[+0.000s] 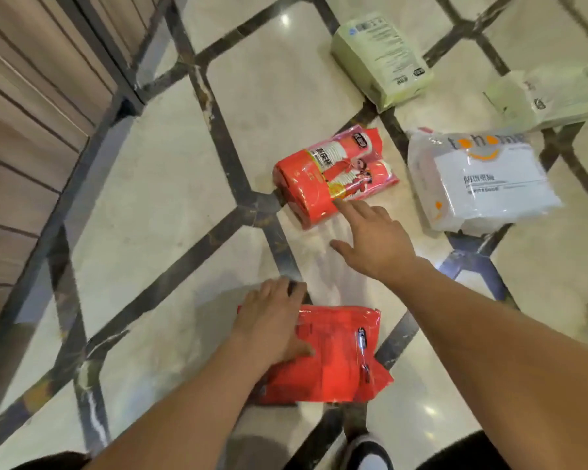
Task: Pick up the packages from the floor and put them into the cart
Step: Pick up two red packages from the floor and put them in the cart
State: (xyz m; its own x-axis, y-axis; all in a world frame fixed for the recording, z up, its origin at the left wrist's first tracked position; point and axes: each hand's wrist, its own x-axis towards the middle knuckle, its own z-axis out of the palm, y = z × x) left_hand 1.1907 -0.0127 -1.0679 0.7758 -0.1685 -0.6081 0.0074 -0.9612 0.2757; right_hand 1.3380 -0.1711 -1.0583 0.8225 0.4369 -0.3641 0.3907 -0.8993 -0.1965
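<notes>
Flat red package (333, 357) lies on the floor at 6 o'clock, the left hand (275, 320) gripping its far-left edge. Right hand (370, 239) is nearer the red roll pack (323, 174) — grip open, empty — pack at its 11 o'clock, long axis 8-to-2.

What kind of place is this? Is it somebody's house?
Probably an indoor hall or lobby, perhaps in a home. The shiny marble floor with dark inlaid lines and the wood-panelled wall suggest it; household packs like the red pack lie about.
</notes>
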